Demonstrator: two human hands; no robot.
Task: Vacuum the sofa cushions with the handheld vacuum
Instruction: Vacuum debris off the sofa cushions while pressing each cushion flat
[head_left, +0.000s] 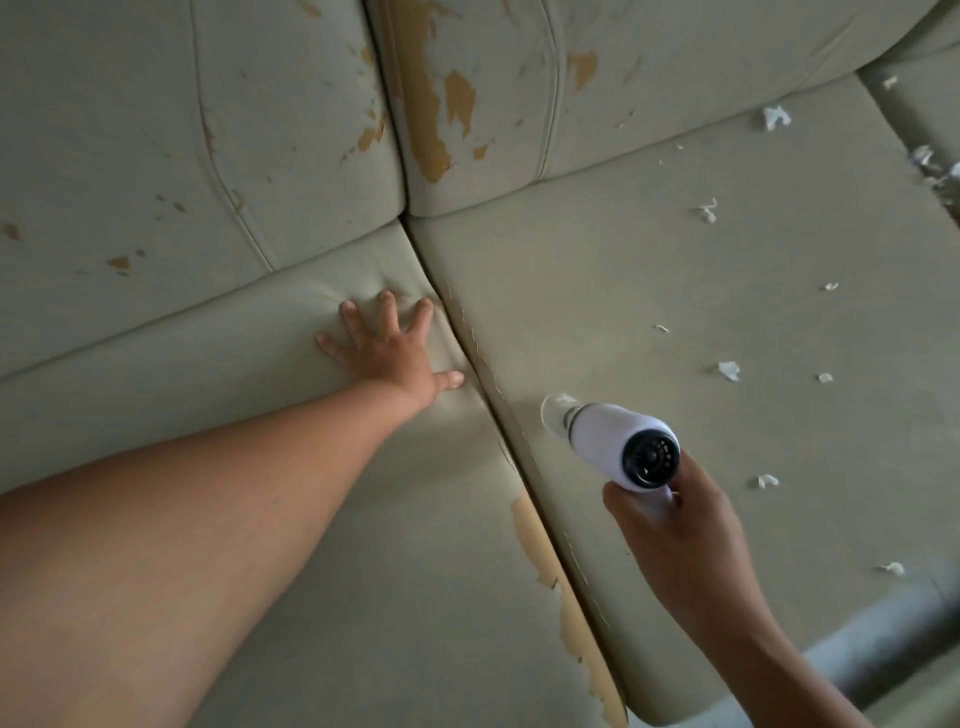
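Head view: at 5 o'clock the right hand (691, 540) curls round the grip of the handheld vacuum (618, 447). It looks small, rigid and probably light, best held by that handle. Its clear nozzle meets the right seat cushion (675, 260) beside the seam. Toward 9 o'clock the left hand (395, 348) presses flat, fingers spread, on the left seat cushion (208, 374). White scraps (728, 370) litter 2 to 3 o'clock, unobstructed. Peeling back cushions (649, 78) stand at 12.
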